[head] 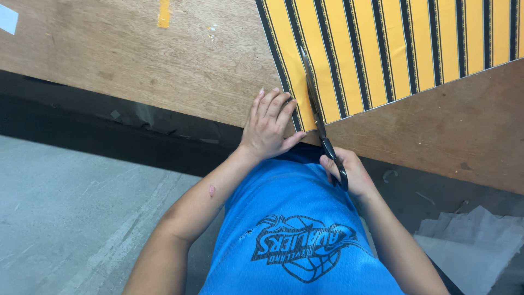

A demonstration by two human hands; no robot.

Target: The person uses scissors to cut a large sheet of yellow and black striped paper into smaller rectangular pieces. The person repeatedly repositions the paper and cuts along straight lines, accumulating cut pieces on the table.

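A yellow fabric with black stripes (415,49) lies on a wooden table (164,65). My left hand (268,127) rests flat on the table's near edge, fingers spread, its fingertips pressing the fabric's left border. My right hand (349,173) grips the black handles of long scissors (316,104). The blades reach up into the fabric along a stripe, just right of my left hand.
I wear a blue shirt (300,235) with a dark print. A grey concrete floor (71,213) lies below left. Pale grey cloth scraps (475,246) lie on the floor at the lower right. A strip of yellow tape (164,13) is on the table top.
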